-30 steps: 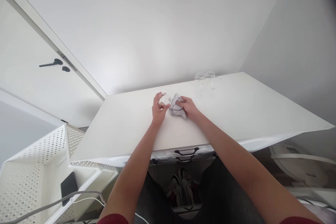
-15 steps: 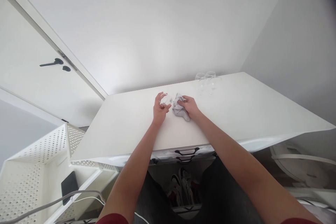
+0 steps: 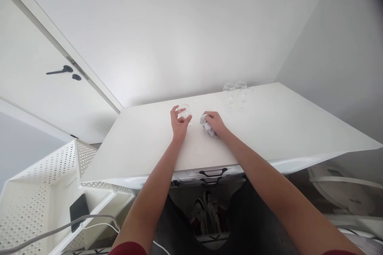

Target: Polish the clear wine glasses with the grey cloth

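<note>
My left hand point(image 3: 179, 123) holds a clear wine glass point(image 3: 184, 108) by its bowl, thumb on the near side and fingers curled around the far side. The glass is see-through, so its stem and foot are hard to make out. Bunched in my right hand point(image 3: 216, 122) is a light grey cloth point(image 3: 208, 126), a short gap to the right of the glass. Both hands are over the white cabinet top point(image 3: 143, 139). Several more clear wine glasses point(image 3: 241, 91) stand grouped at its back edge, right of my hands.
A white wall rises behind the cabinet top. Black drawer handles point(image 3: 213, 173) show at the front edge, with shoes point(image 3: 208, 215) below. To the left are a white perforated shelf unit point(image 3: 60, 163) holding a black tablet-like device point(image 3: 79, 210), a cable, and a door with a black handle point(image 3: 60, 70).
My left hand has tilted the wine glass more upright and drawn it slightly left. The cloth has come away from it and is crumpled tighter in my right hand.
</note>
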Tool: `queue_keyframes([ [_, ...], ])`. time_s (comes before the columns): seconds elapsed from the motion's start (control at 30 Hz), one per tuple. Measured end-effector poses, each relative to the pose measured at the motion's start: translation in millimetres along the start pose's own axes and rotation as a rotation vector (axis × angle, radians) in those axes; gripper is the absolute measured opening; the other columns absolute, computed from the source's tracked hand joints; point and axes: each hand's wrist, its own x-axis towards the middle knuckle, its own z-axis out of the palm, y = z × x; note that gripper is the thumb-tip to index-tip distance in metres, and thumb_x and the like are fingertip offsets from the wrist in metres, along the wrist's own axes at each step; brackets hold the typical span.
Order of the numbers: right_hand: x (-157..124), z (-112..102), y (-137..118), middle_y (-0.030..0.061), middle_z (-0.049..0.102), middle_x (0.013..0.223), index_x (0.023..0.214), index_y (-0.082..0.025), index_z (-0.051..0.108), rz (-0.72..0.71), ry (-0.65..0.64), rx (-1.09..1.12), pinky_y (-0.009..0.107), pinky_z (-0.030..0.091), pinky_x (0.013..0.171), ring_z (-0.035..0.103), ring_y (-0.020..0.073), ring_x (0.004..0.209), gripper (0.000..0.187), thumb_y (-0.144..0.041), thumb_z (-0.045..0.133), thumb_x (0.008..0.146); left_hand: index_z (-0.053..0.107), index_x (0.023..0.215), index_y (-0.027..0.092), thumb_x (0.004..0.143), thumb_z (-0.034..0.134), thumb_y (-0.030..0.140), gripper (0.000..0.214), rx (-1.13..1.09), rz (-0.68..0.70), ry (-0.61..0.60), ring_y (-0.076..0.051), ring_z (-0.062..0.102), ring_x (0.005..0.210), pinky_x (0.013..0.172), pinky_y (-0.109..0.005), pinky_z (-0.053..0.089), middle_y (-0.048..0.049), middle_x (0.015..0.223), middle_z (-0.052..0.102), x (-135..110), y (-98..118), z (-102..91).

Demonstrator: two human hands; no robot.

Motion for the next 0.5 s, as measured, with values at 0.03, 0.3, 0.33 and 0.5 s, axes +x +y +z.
queue_keyframes([
  [0.03, 0, 2, 1, 0.0043, 0.065, 0.077, 0.069, -0.022, 0.067, -0.081, -0.053, -0.068, 0.035, 0.048, 0.066, 0.057, 0.0195, 0.069, 0.014, -0.025, 0.054, 0.071, 0.047, 0.143, 0.033, 0.081, 0.085, 0.045, 0.073, 0.004, -0.002, 0.0, -0.002, 0.044, 0.054, 0.055, -0.024, 0.045, -0.0098, 0.134, 0.065, 0, 0, 0.2],
  [0.3, 0, 13, 20, 0.0041, 0.068, 0.129, 0.118, -0.028, 0.079, -0.312, -0.302, -0.359, 0.033, 0.051, 0.08, 0.065, 0.0179, 0.085, 0.057, -0.009, 0.048, 0.074, 0.05, 0.135, 0.031, 0.08, 0.087, 0.045, 0.068, 0.044, 0.01, -0.054, -0.001, 0.042, 0.052, 0.054, -0.023, 0.043, -0.0091, 0.131, 0.067, 3, -6, -1.4],
  [0.33, -1, 14, 20, 0.0038, 0.068, 0.132, 0.12, -0.028, 0.079, -0.299, -0.309, -0.41, 0.032, 0.051, 0.08, 0.065, 0.0172, 0.085, 0.057, -0.008, 0.048, 0.077, 0.051, 0.135, 0.031, 0.08, 0.087, 0.045, 0.067, 0.047, 0.009, -0.057, -0.001, 0.041, 0.052, 0.053, -0.023, 0.043, -0.0088, 0.131, 0.067, 4, -8, -1.6],
  [0.5, -13, 24, 11, -0.0012, 0.068, 0.141, 0.124, -0.032, 0.079, -0.243, -0.299, -0.774, 0.032, 0.053, 0.086, 0.071, 0.0194, 0.1, 0.051, -0.011, 0.047, 0.089, 0.051, 0.136, 0.033, 0.082, 0.085, 0.044, 0.065, 0.056, 0.008, -0.104, 0.0, 0.04, 0.051, 0.052, -0.022, 0.044, -0.0078, 0.133, 0.066, 7, -12, -1.6],
])
